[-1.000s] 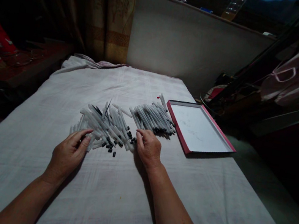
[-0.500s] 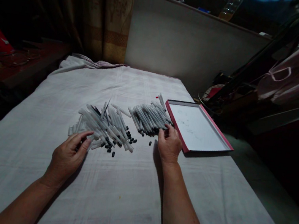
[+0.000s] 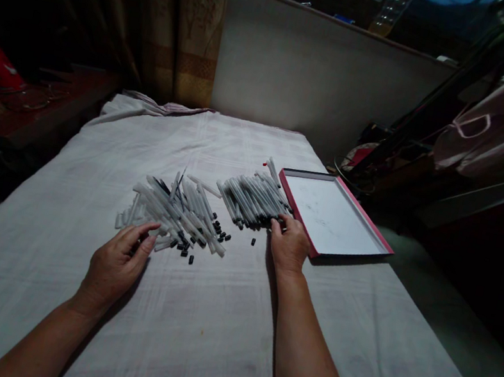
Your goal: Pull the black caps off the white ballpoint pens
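Hands at two pen piles on cloth

Head view: left hand (image 3: 117, 265) lies loosely curled, holding nothing, fingertips touching the loose pile of translucent white plastic pen tubes (image 3: 178, 211), prob. to steady it. Right hand (image 3: 289, 244) is narrow, fingertips on the neat bundle of white pens with black tips (image 3: 255, 199), beside the flat red-rimmed white tray (image 3: 332, 216); grip itself I cannot tell. Small black caps (image 3: 222, 234) lie between.

Vs. 0.5 s ago: almost same, right hand shifted slightly; 1 s ago it was at the loose pile.
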`<state>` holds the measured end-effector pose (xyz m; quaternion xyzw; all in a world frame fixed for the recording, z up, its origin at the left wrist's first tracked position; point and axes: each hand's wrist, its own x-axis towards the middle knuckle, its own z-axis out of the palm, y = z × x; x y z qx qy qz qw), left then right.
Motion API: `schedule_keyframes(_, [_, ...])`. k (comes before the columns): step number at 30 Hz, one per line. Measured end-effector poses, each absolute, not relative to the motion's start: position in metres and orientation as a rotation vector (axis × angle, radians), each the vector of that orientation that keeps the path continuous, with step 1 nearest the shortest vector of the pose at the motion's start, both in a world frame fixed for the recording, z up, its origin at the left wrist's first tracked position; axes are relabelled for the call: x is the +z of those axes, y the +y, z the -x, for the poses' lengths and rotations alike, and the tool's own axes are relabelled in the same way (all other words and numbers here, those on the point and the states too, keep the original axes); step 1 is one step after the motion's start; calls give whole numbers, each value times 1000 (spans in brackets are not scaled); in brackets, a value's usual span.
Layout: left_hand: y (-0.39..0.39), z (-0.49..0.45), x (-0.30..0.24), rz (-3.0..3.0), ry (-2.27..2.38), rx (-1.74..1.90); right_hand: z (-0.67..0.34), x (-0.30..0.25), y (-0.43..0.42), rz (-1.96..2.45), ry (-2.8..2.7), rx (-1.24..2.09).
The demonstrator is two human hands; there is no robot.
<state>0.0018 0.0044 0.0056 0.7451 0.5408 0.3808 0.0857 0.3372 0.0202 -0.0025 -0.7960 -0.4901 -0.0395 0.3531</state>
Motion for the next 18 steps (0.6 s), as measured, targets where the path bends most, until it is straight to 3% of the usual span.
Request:
schedule_keyframes(13, [5, 0, 6, -2357, 1570, 1158, -339, -5, 26, 1727, -1010, -56])
schedule_keyframes(18, [3, -2, 7, -2452, 1536, 1220, -300, 9, 15, 1482, -1175, 253])
